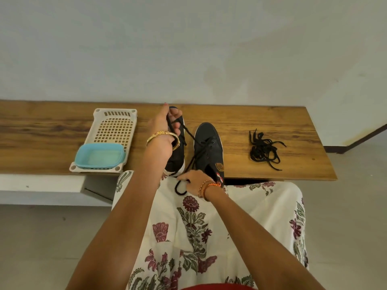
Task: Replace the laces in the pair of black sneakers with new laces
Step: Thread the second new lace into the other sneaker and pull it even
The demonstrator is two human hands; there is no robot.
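- Your left hand (165, 126), raised, pinches one end of the black lace (189, 136).
- Your right hand (195, 181) grips its other end beside the right sneaker (208, 147) on the bench (272, 122).

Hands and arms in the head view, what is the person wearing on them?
Both forearms are bare, with no sleeves in view. The left hand has a gold bangle at the wrist. The right hand has thin orange and beaded thread bracelets at the wrist.
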